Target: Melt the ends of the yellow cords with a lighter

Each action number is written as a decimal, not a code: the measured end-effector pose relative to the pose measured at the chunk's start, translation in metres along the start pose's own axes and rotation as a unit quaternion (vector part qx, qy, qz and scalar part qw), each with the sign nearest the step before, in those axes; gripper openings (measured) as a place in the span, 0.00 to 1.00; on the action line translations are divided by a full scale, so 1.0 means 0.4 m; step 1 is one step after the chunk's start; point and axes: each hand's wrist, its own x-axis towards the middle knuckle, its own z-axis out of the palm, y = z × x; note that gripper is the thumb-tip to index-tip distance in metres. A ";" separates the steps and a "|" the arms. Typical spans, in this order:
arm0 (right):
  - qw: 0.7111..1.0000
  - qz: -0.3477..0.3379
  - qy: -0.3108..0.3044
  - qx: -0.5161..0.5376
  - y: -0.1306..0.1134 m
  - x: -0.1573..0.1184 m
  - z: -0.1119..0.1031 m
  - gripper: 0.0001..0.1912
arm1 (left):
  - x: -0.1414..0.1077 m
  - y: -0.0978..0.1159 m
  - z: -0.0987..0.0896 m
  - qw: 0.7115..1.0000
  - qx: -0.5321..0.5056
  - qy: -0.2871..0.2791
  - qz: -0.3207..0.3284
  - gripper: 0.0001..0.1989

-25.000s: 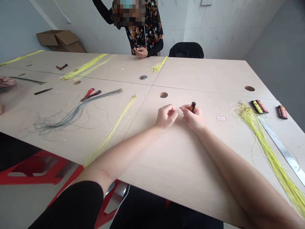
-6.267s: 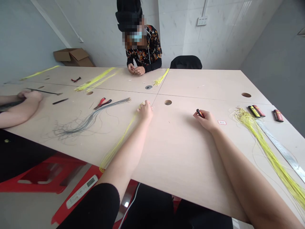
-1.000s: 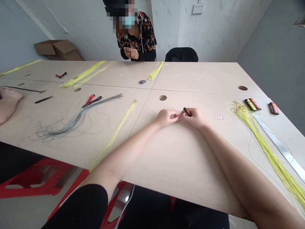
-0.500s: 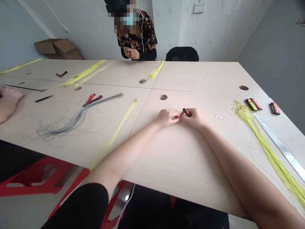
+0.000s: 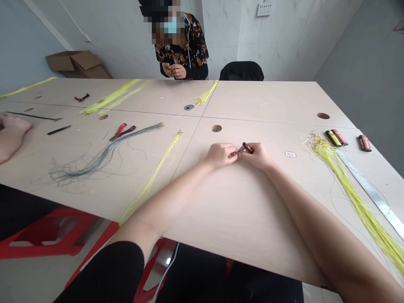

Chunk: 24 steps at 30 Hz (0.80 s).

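My left hand point(image 5: 222, 155) rests on the table with thumb and fingertips pinched together. Whatever they grip is too small to make out. Meeting it fingertip to fingertip, my right hand point(image 5: 257, 156) is closed around a short black stick-like tool point(image 5: 248, 148) with an orange mark, its upper end poking out above the fingers. The tool's lower end is hidden. A small white label with a red border point(image 5: 290, 154) lies right of my right hand. Left of my left forearm runs a bundle of yellow strands point(image 5: 167, 153) with gold-coloured ends.
Grey strands point(image 5: 107, 153) and red-and-black pliers point(image 5: 121, 131) lie to the left. At right are a yellow strand bundle point(image 5: 347, 185), a metal ruler point(image 5: 366, 185) and small red, yellow and black blocks point(image 5: 364, 143). A person point(image 5: 181, 50) works opposite; another's arm point(image 5: 12, 134) reaches in left.
My hands stay at the same spot, the fingertips shifting only very slightly. The hands of the person opposite have moved a little.
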 end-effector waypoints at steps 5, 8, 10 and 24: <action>1.000 0.000 -0.003 0.007 0.001 0.002 0.000 0.13 | 0.002 0.002 0.002 0.998 -0.039 -0.009 -0.044 0.07; 1.000 -0.002 -0.003 0.007 0.000 0.001 0.000 0.13 | 0.003 0.002 0.002 0.995 -0.070 -0.019 -0.063 0.06; 1.000 -0.003 -0.004 0.007 -0.001 0.000 0.000 0.13 | 0.004 0.002 0.000 0.994 -0.085 -0.024 -0.070 0.06; 1.000 -0.021 -0.017 -0.006 -0.003 0.001 -0.005 0.13 | 0.005 0.006 -0.003 0.989 -0.112 -0.033 -0.095 0.04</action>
